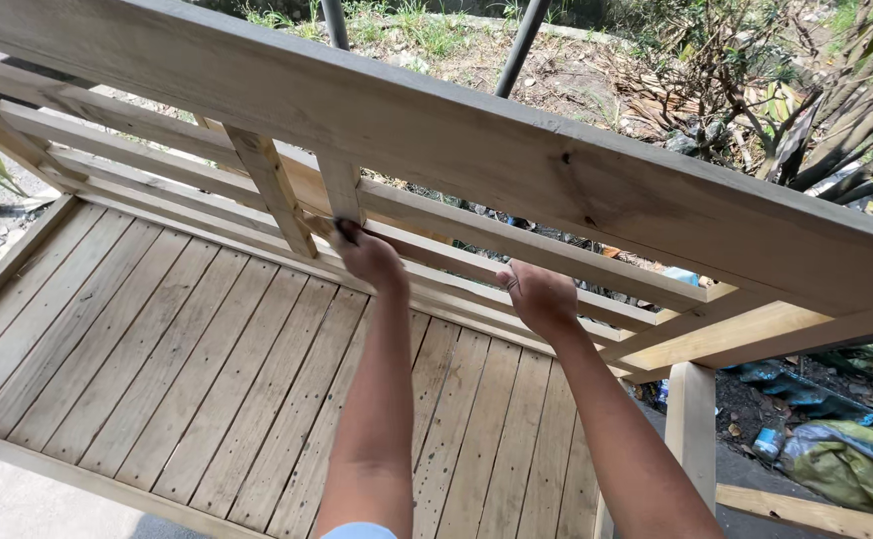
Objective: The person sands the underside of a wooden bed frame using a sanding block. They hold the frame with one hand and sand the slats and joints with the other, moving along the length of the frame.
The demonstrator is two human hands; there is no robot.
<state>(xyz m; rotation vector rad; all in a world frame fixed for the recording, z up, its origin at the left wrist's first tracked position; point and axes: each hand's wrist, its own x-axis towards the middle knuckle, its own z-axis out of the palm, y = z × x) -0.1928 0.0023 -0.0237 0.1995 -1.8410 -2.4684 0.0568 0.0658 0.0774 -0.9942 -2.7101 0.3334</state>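
Note:
I look down at a bare wooden frame with a slatted plank base [157, 349] and a railed back made of several horizontal rails [476, 235]. A wide top board [516, 160] runs across the upper part of the view. My left hand [367, 255] presses against a rail at the foot of a short upright post [342, 190], fingers closed around something small and dark that I cannot make out. My right hand [539, 296] is closed on the lower rail [456, 289] further right. A slanted brace [272, 190] stands just left of the post.
A thick leg post [691, 419] stands at the right under a side beam [756, 334]. Beyond the railing lie bare soil, dry plants [816, 110], two dark poles [516, 45] and plastic litter [836, 449]. Concrete floor shows at the bottom left.

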